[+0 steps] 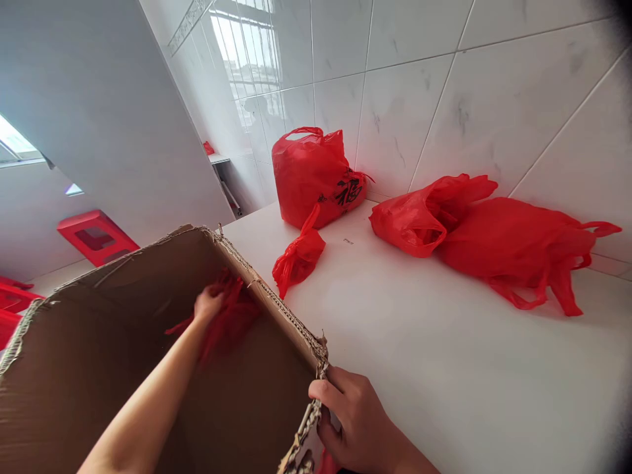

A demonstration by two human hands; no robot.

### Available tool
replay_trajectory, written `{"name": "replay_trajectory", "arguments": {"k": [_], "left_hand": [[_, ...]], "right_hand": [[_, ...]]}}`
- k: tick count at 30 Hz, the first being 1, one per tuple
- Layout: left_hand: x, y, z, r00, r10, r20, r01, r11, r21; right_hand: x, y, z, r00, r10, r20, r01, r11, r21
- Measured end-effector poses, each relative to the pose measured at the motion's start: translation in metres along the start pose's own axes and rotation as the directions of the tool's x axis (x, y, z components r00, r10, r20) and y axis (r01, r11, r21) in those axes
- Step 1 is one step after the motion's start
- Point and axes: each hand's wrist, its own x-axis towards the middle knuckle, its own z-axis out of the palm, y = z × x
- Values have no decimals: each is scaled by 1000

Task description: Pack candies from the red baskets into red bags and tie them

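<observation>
A large open cardboard box [257, 401] with rough, torn rims fills the lower left of the head view. My left hand [208, 303] is down inside it, closed on a red plastic bag [232, 322] that is blurred and in shadow. What that bag contains cannot be made out. At the box's near right corner my right hand [353, 415] grips the torn cardboard edge, thumb and fingers on either side. Just beyond the rim, a small knotted red bag [299, 260] lies on the white tabletop [419, 349].
Against the tiled wall [395, 105] stands a full red bag [311, 174] with black print. Two crumpled red bags, one rolled open [409, 217] and one flatter [508, 243], lie to its right. Red boxes [99, 237] sit beyond the cardboard box at left.
</observation>
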Motion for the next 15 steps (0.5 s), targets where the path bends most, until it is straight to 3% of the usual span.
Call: {"name": "replay_trajectory", "arguments": {"k": [3,5,9,12,15], "left_hand": [[15,59,-22,977,121,-175,-126,992,-21],[18,102,-26,950,253,-182,-265,963,-46],[9,172,1,911,411,27,-407,908,-101],[5,199,29,908,368,201,-343,928,-147],[7,206,34,886,315,339,-236,938,-255]], "right_hand": [[0,0,-1,1000,-6,-3,6,1000,-9],[0,-1,-1,1000,-11,-11,11,1000,-19],[1,-2,-1,1000,-15,-20,14,999,-50],[0,-2,1,999,-24,-39,21,997,-80],[0,-1,2,998,-30,-51,25,996,-89]]}}
